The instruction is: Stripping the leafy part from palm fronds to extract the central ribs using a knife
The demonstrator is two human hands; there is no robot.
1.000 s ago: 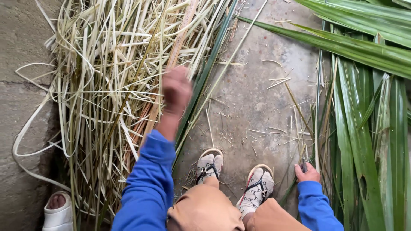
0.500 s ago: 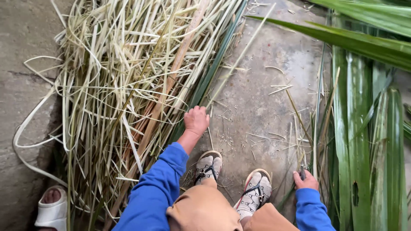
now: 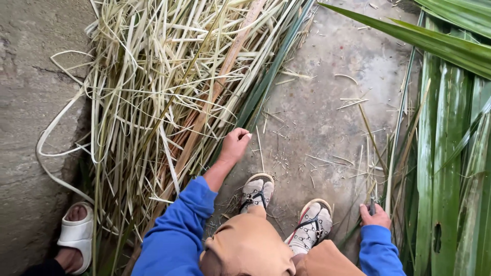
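Left hand [image 3: 235, 144] at our ten o'clock, fingers pinching a thin pale strip [image 3: 259, 148] beside the dried strip pile [image 3: 169, 92], right hand [image 3: 376, 215] at our four o'clock, fingers clenched on a small dark tool [image 3: 372, 204] by the green leaves [image 3: 445, 153].

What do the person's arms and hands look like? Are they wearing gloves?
No gloves. Both hands are bare: the left hand and the right hand. Both arms wear bright blue long sleeves, soft and a bit wrinkled, ending at the wrists: the left sleeve and the right sleeve. No rings, watches or markings show on the fingers or wrists.
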